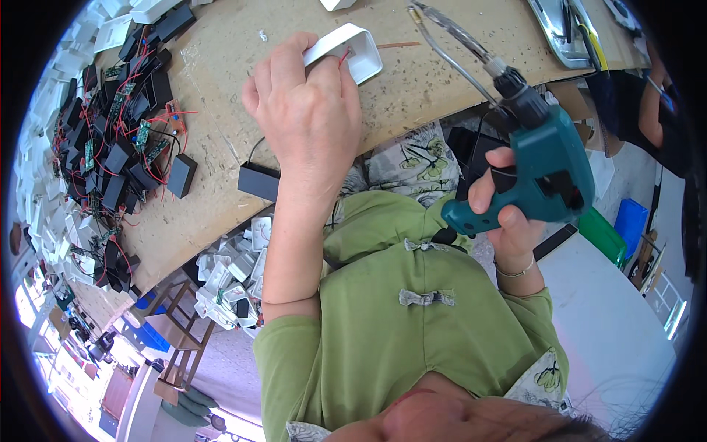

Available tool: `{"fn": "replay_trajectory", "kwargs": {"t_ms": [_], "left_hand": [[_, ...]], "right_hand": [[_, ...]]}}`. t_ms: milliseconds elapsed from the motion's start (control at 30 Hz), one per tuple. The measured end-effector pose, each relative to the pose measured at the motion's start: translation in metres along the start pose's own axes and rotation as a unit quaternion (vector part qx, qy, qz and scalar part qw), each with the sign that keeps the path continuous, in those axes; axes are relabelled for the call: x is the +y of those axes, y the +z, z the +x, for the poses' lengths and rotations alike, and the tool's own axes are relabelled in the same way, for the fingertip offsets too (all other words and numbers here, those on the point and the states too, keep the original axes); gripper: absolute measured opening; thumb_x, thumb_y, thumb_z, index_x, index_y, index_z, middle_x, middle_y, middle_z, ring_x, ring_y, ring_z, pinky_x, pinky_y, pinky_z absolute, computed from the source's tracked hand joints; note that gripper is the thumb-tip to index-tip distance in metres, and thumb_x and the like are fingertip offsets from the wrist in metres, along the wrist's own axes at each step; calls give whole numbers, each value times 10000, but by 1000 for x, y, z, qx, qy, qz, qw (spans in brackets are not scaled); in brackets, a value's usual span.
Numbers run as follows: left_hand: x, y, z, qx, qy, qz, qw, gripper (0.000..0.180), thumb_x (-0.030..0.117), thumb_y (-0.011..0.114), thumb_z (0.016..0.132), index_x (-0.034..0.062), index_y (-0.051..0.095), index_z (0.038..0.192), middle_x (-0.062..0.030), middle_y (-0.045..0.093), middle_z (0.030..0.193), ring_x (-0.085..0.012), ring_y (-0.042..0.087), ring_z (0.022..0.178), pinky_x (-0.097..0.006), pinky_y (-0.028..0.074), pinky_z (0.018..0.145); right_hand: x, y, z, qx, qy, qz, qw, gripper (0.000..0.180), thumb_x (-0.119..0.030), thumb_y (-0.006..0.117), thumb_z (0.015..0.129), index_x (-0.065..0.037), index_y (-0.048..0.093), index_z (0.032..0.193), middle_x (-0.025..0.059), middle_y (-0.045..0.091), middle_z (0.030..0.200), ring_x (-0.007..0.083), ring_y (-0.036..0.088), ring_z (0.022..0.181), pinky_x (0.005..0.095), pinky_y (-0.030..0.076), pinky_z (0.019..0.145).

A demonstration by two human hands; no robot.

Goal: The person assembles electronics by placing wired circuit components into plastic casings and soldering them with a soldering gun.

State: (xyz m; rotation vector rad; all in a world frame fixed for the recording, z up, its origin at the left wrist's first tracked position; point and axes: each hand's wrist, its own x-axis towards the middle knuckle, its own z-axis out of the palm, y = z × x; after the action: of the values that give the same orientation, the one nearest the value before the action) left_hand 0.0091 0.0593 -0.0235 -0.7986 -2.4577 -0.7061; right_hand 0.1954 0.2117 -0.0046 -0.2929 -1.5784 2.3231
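Note:
My left hand (313,110) is closed around a white plastic case (362,68) on the workbench, its fingers reaching into the open side. A short red wire (344,57) shows inside near the fingertips; what else they pinch is hidden. Beside my left wrist lies a black box (258,181) with a dark cable running under the hand. My right hand (519,236) grips the handle of a green soldering gun (556,158) off the bench's near edge. Its metal tip and a thin curved feed tube (449,62) point up and left, apart from the case.
On the left of the workbench (213,110) lies a heap of black boxes (118,155) with circuit boards and red wires, beside many white cases (37,191). More white cases (232,272) sit below the edge. A metal tray (563,37) with tools stands far right, near another person's arm (652,110).

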Motion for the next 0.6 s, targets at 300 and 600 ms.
{"fn": "replay_trajectory", "kwargs": {"t_ms": [300,600], "left_hand": [[7,-14,-14,26,53,6,998,183,188,715,710,160,702,890,-43,539,1070,-248,476,973,-396,299,825],[5,-14,-21,16,91,-30,995,255,150,722,649,181,702,902,43,526,793,-147,486,714,-311,301,733]], "right_hand": [[21,25,44,-58,80,196,976,751,-198,693,804,4,287,1402,198,414,1376,289,585,1065,337,512,808],[28,31,70,-111,122,194,967,746,-281,671,849,-24,259,1414,269,382,1376,351,475,1228,363,463,944]]}}
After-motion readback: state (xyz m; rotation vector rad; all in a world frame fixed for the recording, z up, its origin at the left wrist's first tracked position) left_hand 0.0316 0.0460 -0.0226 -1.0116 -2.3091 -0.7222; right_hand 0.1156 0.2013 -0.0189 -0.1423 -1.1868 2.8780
